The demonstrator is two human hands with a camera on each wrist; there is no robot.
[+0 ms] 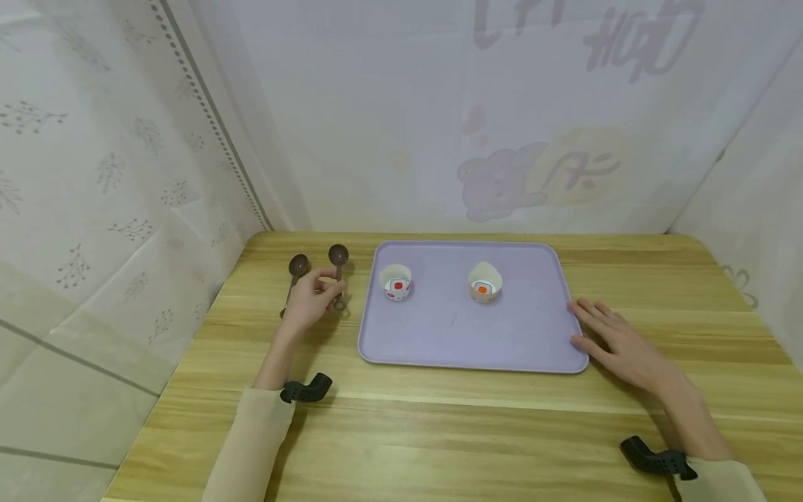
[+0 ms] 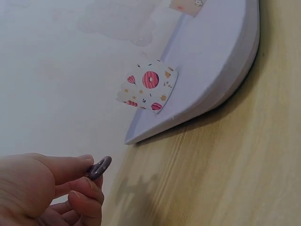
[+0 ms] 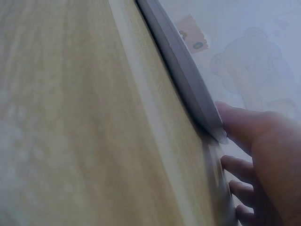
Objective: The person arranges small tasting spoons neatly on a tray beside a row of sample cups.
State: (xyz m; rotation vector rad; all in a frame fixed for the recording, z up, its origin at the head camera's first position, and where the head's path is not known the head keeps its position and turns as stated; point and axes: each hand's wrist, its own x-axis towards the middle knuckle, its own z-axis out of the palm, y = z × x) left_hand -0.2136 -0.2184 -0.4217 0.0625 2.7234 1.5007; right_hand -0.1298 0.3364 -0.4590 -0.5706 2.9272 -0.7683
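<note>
Spoon (image 1: pixel 339 256) just left of the tray (image 1: pixel 433 341) could twist loose, I think, because my left grip (image 1: pixel 310 298) only pinches it, while my right grip (image 1: pixel 617 346), fingers straight, might nudge the tray it touches.

2 long sleeves (image 1: pixel 247 443) (image 1: pixel 721 481), pale cream, plain-looking, stopping short of the bare hands (image 1: pixel 307 300) (image 1: pixel 617 348). 2 black wrist mounts (image 1: pixel 306 388) (image 1: pixel 655 460), 1 per arm, right by the sleeve ends: bent elbow-like shape, blunt outer tip, small holes dotted over the inner part. Fabric weave too small to tell.
</note>
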